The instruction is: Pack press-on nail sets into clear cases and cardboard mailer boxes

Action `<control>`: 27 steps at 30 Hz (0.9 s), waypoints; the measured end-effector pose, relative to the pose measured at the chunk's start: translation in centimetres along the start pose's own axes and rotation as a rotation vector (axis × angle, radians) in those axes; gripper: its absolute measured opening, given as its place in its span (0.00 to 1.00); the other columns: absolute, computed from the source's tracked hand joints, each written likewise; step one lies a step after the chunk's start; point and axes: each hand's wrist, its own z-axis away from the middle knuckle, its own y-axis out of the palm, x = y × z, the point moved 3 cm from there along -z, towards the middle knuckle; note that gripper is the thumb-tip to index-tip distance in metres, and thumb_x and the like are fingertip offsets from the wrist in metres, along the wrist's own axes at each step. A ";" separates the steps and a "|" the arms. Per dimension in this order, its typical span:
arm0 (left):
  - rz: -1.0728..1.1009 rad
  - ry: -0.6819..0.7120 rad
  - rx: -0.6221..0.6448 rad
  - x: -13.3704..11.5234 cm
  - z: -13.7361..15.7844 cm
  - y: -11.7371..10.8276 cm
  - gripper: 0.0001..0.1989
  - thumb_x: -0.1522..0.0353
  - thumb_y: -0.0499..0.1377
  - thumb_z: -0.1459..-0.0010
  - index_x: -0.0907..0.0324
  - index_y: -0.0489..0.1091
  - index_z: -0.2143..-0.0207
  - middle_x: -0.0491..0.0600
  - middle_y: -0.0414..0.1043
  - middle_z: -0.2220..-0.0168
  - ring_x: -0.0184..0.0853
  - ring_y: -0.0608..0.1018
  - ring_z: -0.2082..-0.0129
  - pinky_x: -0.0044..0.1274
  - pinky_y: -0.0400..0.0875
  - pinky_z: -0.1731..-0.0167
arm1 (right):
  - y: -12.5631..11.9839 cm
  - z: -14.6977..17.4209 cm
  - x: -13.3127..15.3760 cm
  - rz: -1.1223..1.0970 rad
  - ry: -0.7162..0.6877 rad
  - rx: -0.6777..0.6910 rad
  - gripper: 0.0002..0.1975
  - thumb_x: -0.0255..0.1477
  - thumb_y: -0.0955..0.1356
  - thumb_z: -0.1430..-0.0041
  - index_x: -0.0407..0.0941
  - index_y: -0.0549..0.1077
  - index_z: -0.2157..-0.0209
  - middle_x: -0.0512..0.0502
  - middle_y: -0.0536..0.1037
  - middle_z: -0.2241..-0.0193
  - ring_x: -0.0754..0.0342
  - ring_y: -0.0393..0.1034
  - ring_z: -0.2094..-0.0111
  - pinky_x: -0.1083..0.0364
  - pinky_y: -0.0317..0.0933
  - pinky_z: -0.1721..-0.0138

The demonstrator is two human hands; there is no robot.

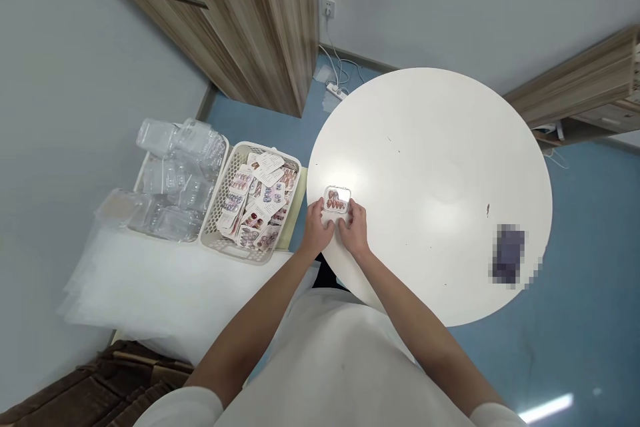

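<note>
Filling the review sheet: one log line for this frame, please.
left hand: holds nail-set case | right hand: holds same case | on: round white table | basket of nail cards: left

Dark object [509, 255] on worktop [430, 147] is pixelated, can't ID. Card print in basket [250, 203] too small to read. Box [336, 201] near edge hidden by hands.

Wearing a white short-sleeved top, sleeves ending above the elbows, leaving both forearms bare; showing no rings or watch.
</note>
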 end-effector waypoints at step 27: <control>-0.076 -0.346 -0.342 2.7 20.3 -2.2 0.23 0.64 0.54 0.50 0.57 0.58 0.50 0.55 0.57 0.49 0.43 0.60 0.47 0.34 0.58 0.51 | -5.9 12.3 -1.5 -0.120 -0.100 0.353 0.30 0.32 0.62 0.51 0.50 0.49 0.45 0.44 0.60 0.52 0.59 0.63 0.71 0.54 0.63 0.65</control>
